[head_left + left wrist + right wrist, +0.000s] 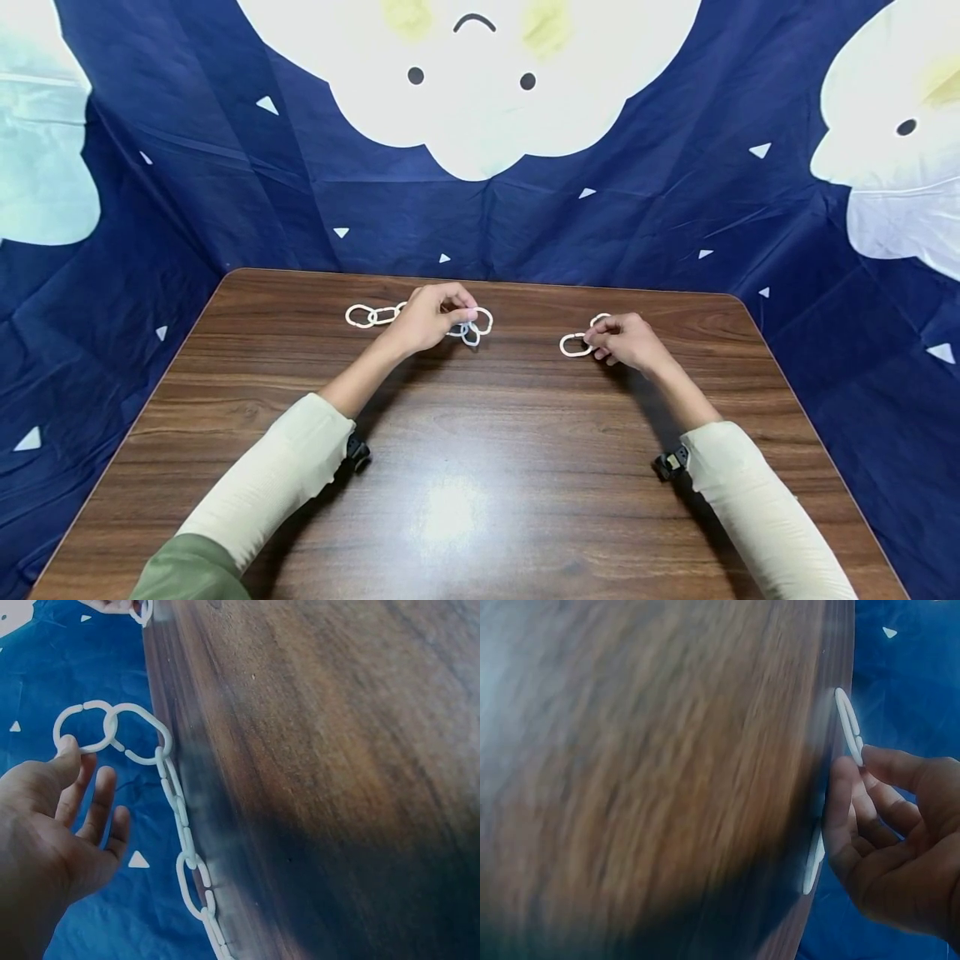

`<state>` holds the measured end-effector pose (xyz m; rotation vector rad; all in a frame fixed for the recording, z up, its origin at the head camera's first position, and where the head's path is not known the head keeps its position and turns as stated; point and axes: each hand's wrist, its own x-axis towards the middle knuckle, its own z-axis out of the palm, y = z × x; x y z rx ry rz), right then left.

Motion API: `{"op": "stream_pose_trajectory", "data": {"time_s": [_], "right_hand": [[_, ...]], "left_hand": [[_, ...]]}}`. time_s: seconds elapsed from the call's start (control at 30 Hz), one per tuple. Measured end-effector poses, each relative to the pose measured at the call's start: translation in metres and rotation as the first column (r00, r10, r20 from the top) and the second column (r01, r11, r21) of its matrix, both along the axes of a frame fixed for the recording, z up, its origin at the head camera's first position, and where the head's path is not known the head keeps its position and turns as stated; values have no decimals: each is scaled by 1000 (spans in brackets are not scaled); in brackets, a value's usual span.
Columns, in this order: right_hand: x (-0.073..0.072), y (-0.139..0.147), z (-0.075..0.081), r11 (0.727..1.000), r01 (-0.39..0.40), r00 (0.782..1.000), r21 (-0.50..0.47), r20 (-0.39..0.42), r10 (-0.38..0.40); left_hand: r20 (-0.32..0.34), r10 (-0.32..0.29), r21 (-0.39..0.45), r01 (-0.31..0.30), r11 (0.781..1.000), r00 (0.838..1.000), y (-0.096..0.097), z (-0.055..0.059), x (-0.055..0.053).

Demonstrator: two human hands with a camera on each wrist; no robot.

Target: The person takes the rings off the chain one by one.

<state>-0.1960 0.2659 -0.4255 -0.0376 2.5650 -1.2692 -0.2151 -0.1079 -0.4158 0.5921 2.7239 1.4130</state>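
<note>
My left hand point(431, 321) pinches the end link of a white plastic chain point(181, 814) between thumb and index finger. The held link point(94, 703) is raised and hooked through a second one, and the rest trails down onto the table, partly hidden behind the hand in the head view. To the right, my right hand point(628, 340) grips a loose white link point(845, 716) by its edge with thumb and fingertips; a small gap shows in its side. Another white link point(811, 870) lies on the table beneath that hand, mostly covered by it in the head view.
Both hands work near the far edge of a brown wood-grain table point(465, 433). A dark blue cloth point(525, 225) with white cloud and triangle prints hangs behind it and at both sides. Each wrist wears a small black camera point(357, 454).
</note>
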Motion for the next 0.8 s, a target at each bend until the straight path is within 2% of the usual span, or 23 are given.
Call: {"op": "stream_pose_trajectory", "data": {"time_s": [0.4,0.63,0.8], "right_hand": [[1,13,-1,995,49,999,92,10,-50],[1,18,-3,986,82,997,147,-11,-81],[1,19,-2,985,89,996,148,-7,-89]], "left_hand": [[7,-3,2,3,1000,1000,0,1,-1],[0,-1,2,1,1000,1000,0,1,-1],[-3,-4,0,4,1000,1000,-1,3,0]]}}
